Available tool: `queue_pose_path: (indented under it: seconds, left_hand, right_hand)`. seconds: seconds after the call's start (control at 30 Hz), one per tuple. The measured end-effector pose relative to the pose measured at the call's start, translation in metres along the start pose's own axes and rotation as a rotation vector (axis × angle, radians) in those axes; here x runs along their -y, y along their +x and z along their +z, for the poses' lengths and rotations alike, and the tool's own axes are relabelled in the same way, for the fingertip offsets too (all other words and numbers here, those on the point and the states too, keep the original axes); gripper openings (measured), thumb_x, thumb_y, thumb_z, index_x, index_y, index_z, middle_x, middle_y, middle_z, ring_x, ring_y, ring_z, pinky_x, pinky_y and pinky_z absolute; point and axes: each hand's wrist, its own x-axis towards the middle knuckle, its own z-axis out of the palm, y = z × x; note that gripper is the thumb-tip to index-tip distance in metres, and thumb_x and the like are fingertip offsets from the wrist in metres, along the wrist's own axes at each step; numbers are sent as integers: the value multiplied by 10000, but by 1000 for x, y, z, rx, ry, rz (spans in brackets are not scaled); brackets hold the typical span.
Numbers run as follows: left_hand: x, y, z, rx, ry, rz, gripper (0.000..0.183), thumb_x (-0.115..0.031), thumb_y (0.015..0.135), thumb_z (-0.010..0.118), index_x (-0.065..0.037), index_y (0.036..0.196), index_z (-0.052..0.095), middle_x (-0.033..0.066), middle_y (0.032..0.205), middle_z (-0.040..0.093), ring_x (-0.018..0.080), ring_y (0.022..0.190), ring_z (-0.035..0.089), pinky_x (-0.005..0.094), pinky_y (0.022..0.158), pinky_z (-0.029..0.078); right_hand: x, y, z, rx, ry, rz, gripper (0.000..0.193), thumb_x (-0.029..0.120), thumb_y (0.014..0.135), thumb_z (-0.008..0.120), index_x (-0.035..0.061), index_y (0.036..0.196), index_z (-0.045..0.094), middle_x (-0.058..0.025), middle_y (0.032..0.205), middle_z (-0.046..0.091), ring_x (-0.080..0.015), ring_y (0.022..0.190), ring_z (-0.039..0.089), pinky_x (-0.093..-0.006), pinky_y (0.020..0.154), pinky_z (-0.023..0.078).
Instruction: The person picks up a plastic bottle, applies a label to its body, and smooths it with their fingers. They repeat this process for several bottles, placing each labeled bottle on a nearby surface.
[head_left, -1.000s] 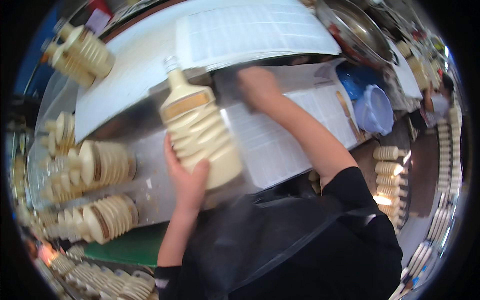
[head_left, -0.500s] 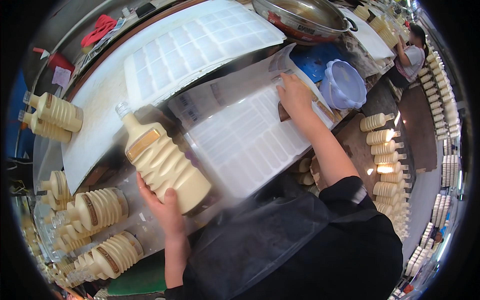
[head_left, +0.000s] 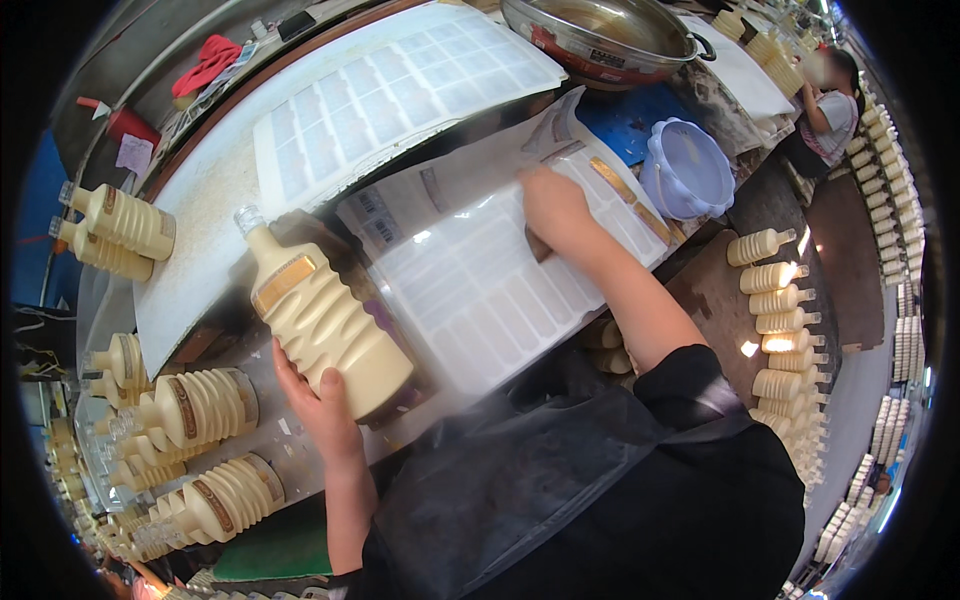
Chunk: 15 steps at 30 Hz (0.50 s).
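item: cream ribbed bottle (head_left: 322, 318), lying tilted on the surface (head_left: 200, 200), neck pointing up and away, gold label strip facing up. this bottle is the landmark for all places below.

far left of the bottle: two like bottles lying side by side (head_left: 115, 230). below left of it: a crowd of labelled bottles on their sides (head_left: 195, 410).

at the bottle's base: left hand (head_left: 315, 405), grip closed around the lower body, thumb on top, fingers underneath.

above the bottle: white sheet of blank labels (head_left: 400, 100), lying flat.

right of the bottle, just beside it: second label sheet (head_left: 480, 290), partly peeled, some slots bare.

further right: right hand (head_left: 555, 210), pressed flat on that sheet, fingers curled at something small; whether it pinches a label cannot be told.

far right: lavender bucket (head_left: 690, 170), metal bowl (head_left: 600, 30) above it, rows of bottles on the floor (head_left: 785, 300), another person (head_left: 830, 100) at the far edge.

risks, as judged: bottle held only at its base may roll or swing on the ribs, so a label could land crooked. sheet may slide under the pressing hand. a peeled label may fold onto itself.
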Motion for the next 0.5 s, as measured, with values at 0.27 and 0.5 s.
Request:
queue_pose_path:
  seconds: [0.27, 0.5]
  left_hand:
    - [1, 0, 1, -14, 4, 15, 843, -313, 968, 647, 24, 1609, 217, 204, 1595, 341, 294, 1437, 396, 415, 1199, 299]
    - [1, 2, 1, 9, -72, 6, 913, -373, 944, 705, 30, 1604, 220, 193, 1582, 372, 287, 1414, 429, 413, 1188, 318]
  right_hand:
    - [10, -42, -14, -56, 21, 18, 353, 72, 929, 479, 15, 1232, 653, -211, 1234, 647, -398, 1033, 677, -490, 880, 550]
    - [-12, 27, 10, -99, 83, 31, 360, 74, 944, 437, 6, 1225, 651, -184, 1343, 627, -403, 1120, 652, -480, 952, 533]
